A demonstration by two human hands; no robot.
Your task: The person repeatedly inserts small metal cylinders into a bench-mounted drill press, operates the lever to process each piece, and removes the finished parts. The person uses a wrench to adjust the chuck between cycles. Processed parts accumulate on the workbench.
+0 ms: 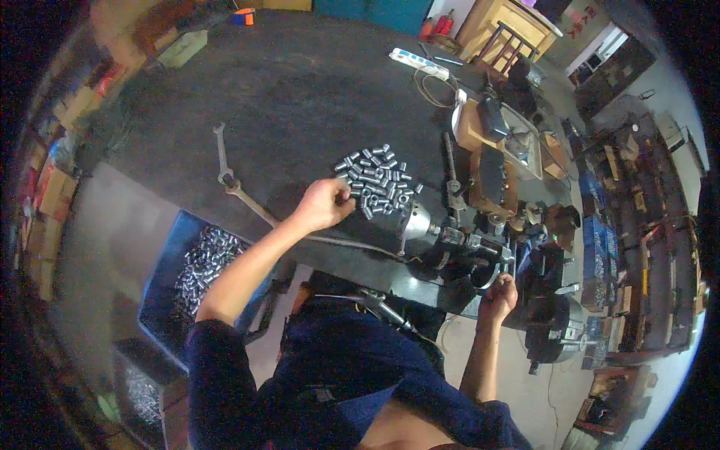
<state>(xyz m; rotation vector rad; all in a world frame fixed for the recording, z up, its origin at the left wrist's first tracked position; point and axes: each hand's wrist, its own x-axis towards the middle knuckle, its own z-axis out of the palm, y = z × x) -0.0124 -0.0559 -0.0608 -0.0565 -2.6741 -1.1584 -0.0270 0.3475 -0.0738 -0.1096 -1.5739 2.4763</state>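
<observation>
From metal sleeves (381, 178) piled on the bench (292, 97), one is apparently being picked by the left hand (322, 204), the right hand (497, 300) at the machine (472, 242), fingers curled, both holds unclear; careful seating is presumably needed next.

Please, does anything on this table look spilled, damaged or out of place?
Nothing clearly stands out. The short metal tubes lie loose but gathered in one pile by the left hand; no damage is visible.
</observation>
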